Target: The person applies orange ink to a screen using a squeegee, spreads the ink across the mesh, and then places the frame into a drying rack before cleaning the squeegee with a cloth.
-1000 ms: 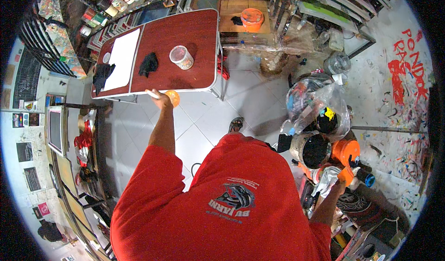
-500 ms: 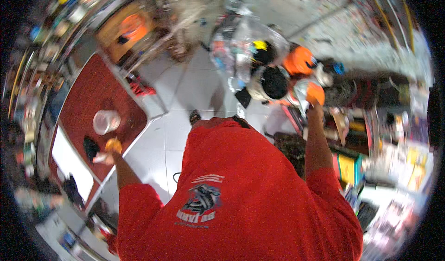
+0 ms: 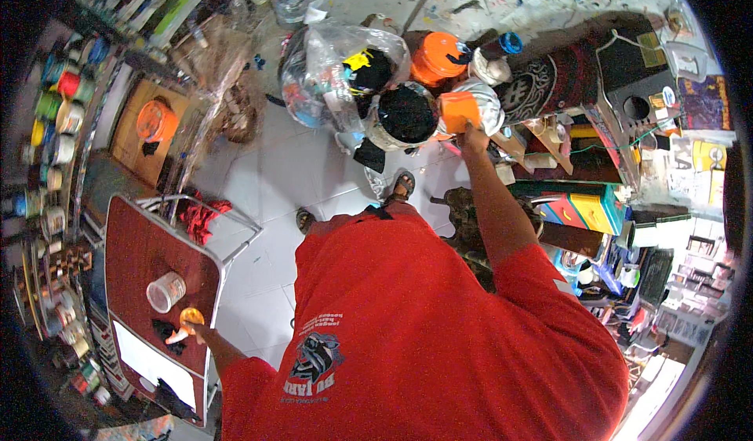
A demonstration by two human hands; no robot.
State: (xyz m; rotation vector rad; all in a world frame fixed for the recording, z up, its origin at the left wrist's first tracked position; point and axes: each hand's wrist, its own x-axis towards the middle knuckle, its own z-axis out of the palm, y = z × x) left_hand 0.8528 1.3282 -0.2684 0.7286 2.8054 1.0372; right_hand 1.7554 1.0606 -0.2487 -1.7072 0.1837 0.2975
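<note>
My right hand [image 3: 474, 137] reaches forward, closed on the edge of an orange tub-like piece [image 3: 459, 112]. White crumpled plastic [image 3: 488, 105] lies against that piece. Just left stands a whitish bucket [image 3: 378, 131] with black contents. My left hand [image 3: 201, 332] is out over the dark red table [image 3: 141, 241], its fingers closed at a small round orange thing [image 3: 190, 317] with a white part below; its exact kind is unclear. Beside it on the table are a translucent white plastic tub [image 3: 166, 292] and a crumpled black cloth [image 3: 168, 336].
A clear plastic bag [image 3: 325, 68] and an orange bucket [image 3: 436, 59] stand beyond the whitish bucket. Shelves of paint tubs [image 3: 69, 116] line the left. Red cloth [image 3: 202, 217] hangs by the table's metal frame. A colourful drawer box [image 3: 584, 210] sits at right.
The view has turned and become sharper, so the table appears lower and the buckets farther left. Both hands stay at the same orange things.
</note>
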